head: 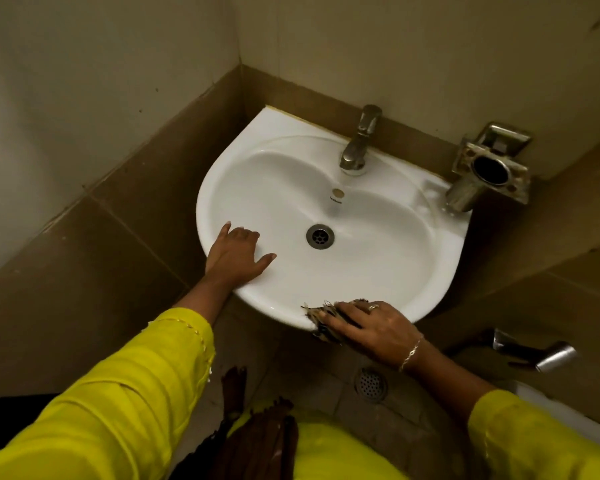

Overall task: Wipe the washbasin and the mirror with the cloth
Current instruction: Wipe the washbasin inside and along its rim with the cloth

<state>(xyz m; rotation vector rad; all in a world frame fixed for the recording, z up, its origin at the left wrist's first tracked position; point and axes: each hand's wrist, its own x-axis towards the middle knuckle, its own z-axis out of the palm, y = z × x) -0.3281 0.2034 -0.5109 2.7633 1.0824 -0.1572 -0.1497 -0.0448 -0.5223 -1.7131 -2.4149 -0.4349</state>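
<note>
Head view: right hand (371,329) clenched on patterned cloth (321,315), pressed to washbasin (378,258) near rim; bowl lying far from those fingers; left hand (236,254) released, flat on left rim; mirror unseen.

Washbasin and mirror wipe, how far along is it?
Done: cannot tell; the white ceramic washbasin bowl looks clean. In hand: the right hand presses the dark frayed cloth on the front rim; the left hand braces. Left: mirror, not in view.
</note>
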